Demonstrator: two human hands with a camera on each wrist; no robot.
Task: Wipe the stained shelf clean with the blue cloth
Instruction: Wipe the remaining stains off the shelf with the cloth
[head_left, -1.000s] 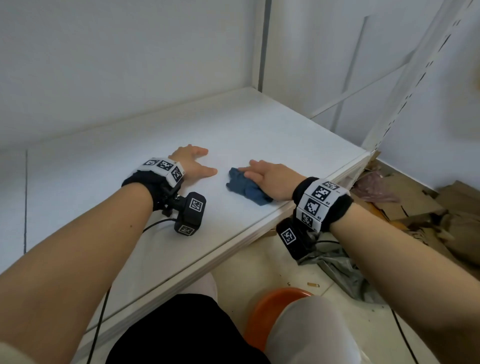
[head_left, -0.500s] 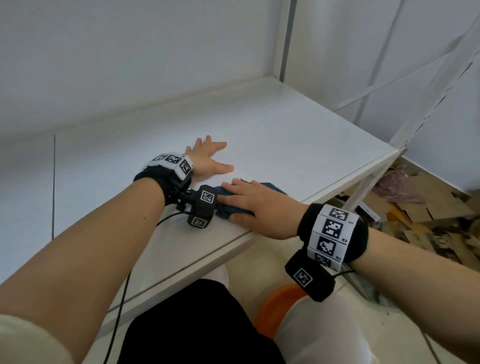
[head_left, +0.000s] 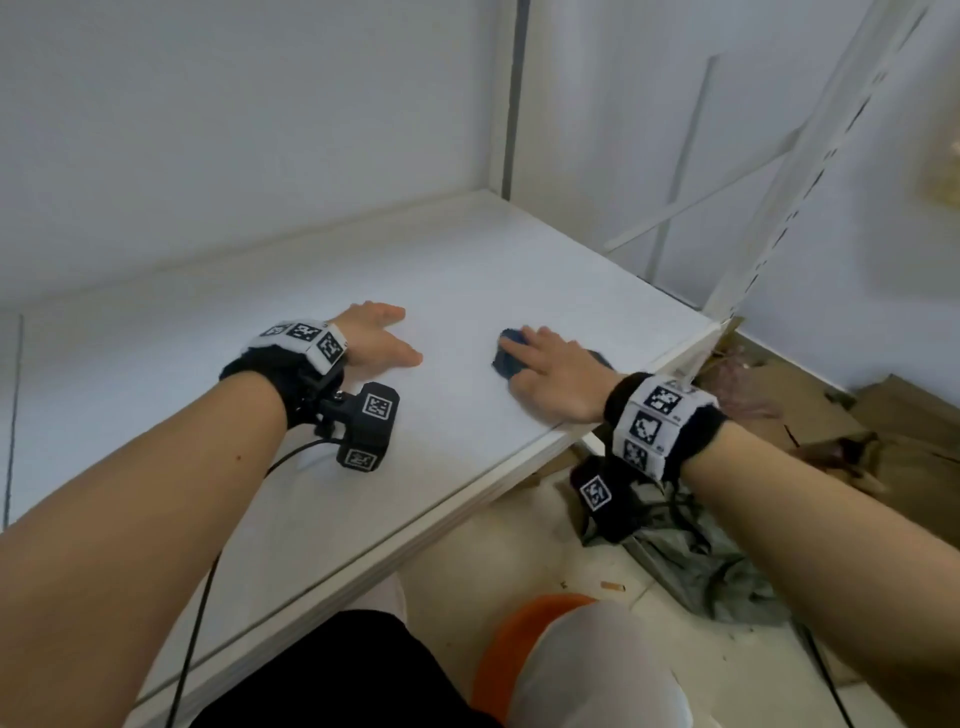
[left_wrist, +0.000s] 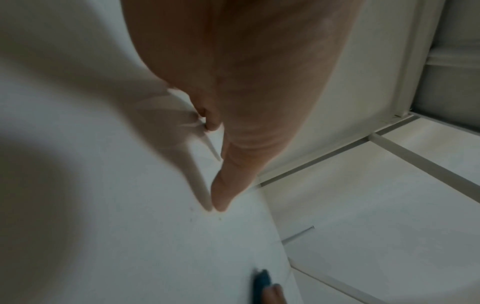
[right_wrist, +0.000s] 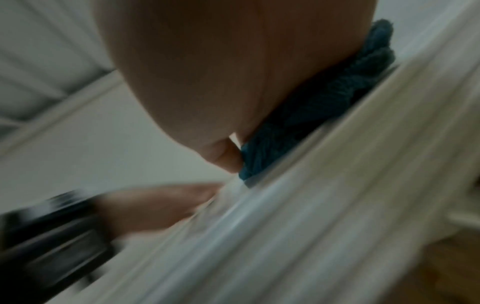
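Cloth (head_left: 508, 357) lies bunched under the right hand (head_left: 558, 382), near the shelf's (head_left: 322, 499) front edge and right end; that hand lies palm down, fingers straight, pressing it flat; the left hand (head_left: 376, 338) rests open on bare shelf, fingers spread, well apart from the right. Left wrist view shows its thumb tip touching the board and small dark specks just beside it, which the head view does not resolve; right wrist view, badly blurred, shows the cloth (right_wrist: 311, 107) squeezed between palm and shelf lip. Half a second ago the right hand and cloth sat close against the left wrist; they have since slid rightward.
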